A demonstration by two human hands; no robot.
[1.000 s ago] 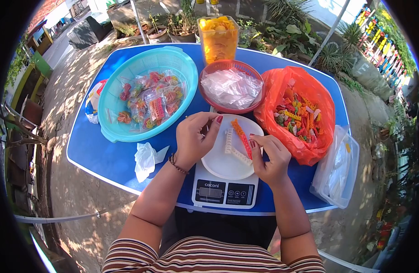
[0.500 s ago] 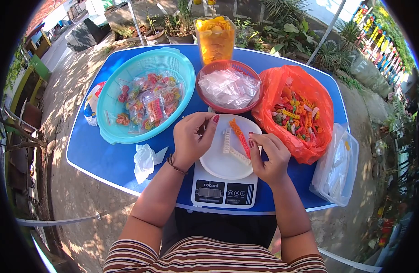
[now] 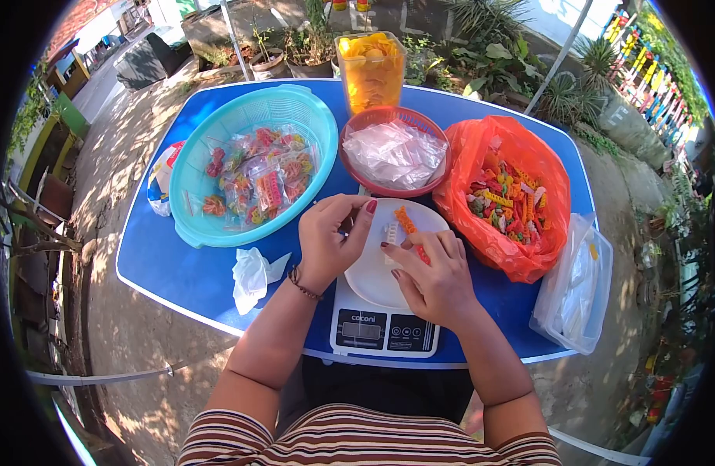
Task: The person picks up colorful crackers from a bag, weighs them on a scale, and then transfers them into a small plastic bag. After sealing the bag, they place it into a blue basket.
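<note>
A white plate (image 3: pixel 359 273) sits on the kitchen scale (image 3: pixel 350 342). On it lie ridged, ladder-shaped dry snack pieces: a white piece (image 3: pixel 392 231) and an orange-to-red piece (image 3: pixel 405 220), partly covered by my right hand (image 3: pixel 434 272). That hand is over the plate, thumb and index finger apart on either side of the white piece's lower part; no grip shows. At the plate's left edge is my left hand (image 3: pixel 333 237), fingers curled and thumb near the index finger. Whether anything is inside its curl is hidden.
A turquoise basket (image 3: pixel 188 167) of filled small bags stands left, near a crumpled white plastic (image 3: pixel 250 279). Behind the scale is a red basket (image 3: pixel 443 175) of clear bags. An orange bag (image 3: pixel 540 147) of colourful pieces, a clear box (image 3: pixel 556 334) and a yellow-filled container (image 3: pixel 371 74) surround it.
My right hand has moved left across the plate, from the red end of the coloured piece to the white piece, and its thumb and index finger have spread. My left hand stays almost still.
</note>
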